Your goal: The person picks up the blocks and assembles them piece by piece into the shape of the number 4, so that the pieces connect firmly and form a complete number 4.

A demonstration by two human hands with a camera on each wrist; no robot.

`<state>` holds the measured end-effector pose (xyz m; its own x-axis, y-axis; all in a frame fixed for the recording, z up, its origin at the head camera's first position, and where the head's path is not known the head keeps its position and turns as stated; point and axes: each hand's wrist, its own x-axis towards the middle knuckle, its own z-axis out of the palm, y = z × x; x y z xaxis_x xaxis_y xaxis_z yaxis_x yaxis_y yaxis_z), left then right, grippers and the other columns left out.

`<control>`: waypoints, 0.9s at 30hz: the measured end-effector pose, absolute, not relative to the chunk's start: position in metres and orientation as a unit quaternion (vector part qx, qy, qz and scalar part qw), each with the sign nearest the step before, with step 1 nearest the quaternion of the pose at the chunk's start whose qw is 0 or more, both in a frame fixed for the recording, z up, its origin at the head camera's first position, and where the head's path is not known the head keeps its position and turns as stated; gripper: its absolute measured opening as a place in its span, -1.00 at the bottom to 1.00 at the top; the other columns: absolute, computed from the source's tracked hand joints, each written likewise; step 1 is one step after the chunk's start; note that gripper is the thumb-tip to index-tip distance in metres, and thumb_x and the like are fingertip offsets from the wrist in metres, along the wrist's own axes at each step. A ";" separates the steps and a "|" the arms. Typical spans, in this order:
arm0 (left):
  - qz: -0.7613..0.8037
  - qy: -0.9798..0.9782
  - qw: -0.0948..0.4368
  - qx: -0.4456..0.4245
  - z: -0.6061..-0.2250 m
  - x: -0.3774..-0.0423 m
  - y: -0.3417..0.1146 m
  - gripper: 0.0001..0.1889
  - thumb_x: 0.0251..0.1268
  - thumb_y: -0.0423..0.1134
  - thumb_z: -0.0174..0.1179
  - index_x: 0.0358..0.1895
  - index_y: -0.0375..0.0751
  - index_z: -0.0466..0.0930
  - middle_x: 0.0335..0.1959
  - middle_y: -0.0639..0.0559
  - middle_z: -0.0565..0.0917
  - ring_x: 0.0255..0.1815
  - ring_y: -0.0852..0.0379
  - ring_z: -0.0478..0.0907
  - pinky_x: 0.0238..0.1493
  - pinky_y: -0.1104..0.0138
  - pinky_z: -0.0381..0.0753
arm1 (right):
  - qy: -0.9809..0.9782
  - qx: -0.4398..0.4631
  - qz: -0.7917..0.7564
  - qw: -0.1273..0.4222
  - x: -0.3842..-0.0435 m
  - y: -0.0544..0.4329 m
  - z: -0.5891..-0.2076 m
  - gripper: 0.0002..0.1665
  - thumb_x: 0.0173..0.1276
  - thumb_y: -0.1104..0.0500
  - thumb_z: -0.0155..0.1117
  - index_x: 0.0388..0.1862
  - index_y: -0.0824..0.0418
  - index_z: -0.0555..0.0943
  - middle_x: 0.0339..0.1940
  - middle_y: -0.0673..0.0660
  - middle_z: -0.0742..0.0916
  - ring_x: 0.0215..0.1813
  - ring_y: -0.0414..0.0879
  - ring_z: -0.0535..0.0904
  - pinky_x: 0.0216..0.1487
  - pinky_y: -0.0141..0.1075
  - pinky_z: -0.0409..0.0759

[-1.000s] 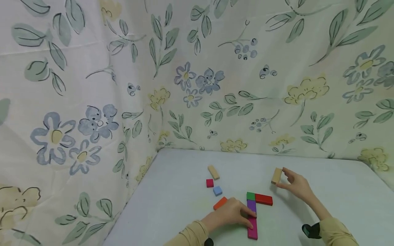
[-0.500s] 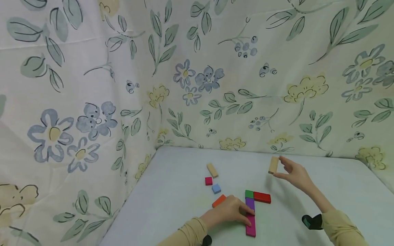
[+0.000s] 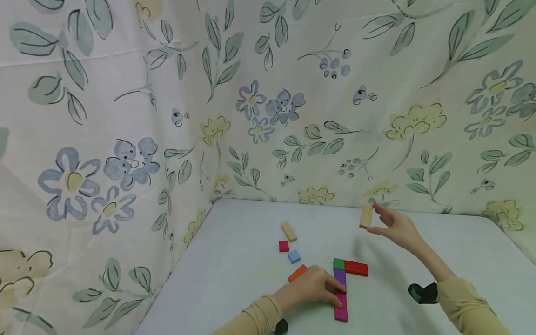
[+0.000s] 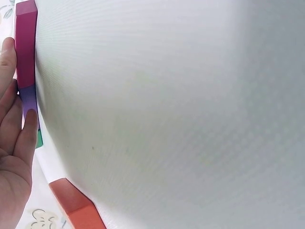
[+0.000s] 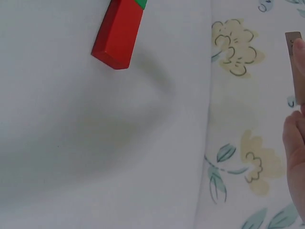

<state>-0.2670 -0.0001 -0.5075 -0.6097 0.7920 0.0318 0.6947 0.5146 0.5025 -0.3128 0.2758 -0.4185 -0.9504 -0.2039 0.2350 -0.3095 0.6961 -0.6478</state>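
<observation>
Your right hand (image 3: 395, 228) pinches a tan block (image 3: 365, 216) between thumb and fingertips, held upright in the air above the bench (image 3: 460, 251), well clear of the other pieces; in the right wrist view the block (image 5: 295, 67) shows only as a strip at the frame edge beside your fingers. Your left hand (image 3: 311, 288) lies flat on the bench with straight fingers pressing on the purple block (image 3: 341, 278) and magenta block (image 3: 341, 309), which sit end to end in a line; the left wrist view shows the fingers (image 4: 26, 133) along their side. A green block (image 3: 339, 264) caps the far end of that line, and a red block (image 3: 356, 268) touches the green one on its right, making an L. An orange block (image 3: 298, 273) sits just left of your left hand. Farther back: a blue cube (image 3: 294, 256), a small red cube (image 3: 284, 246), and a second tan block (image 3: 288, 231), all apart from each other. Floral cloth (image 3: 125, 139) hangs behind and left of the bench.
</observation>
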 end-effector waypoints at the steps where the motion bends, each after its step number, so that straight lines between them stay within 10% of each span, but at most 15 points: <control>1: 0.240 0.864 0.101 0.431 -0.507 -0.267 0.000 -0.63 0.02 0.00 0.38 -0.01 0.19 0.69 -0.13 0.36 0.72 -0.44 0.60 0.34 -0.52 0.64 0.27 | -0.917 0.143 0.365 0.071 -0.313 0.275 -0.418 0.03 0.16 -0.04 0.41 0.44 0.41 0.15 0.38 0.47 0.35 0.31 0.34 0.36 0.10 -0.09 0.44; 27: 0.240 0.863 0.113 0.430 -0.509 -0.268 0.001 -0.63 0.05 -0.01 0.37 0.00 0.18 0.68 -0.16 0.37 0.73 -0.45 0.60 0.39 -0.49 0.63 0.35 | -0.881 0.225 0.416 0.026 -0.317 0.242 -0.430 0.00 0.08 0.07 0.48 0.40 0.42 0.21 0.37 0.44 0.37 0.33 0.33 0.34 0.14 -0.07 0.44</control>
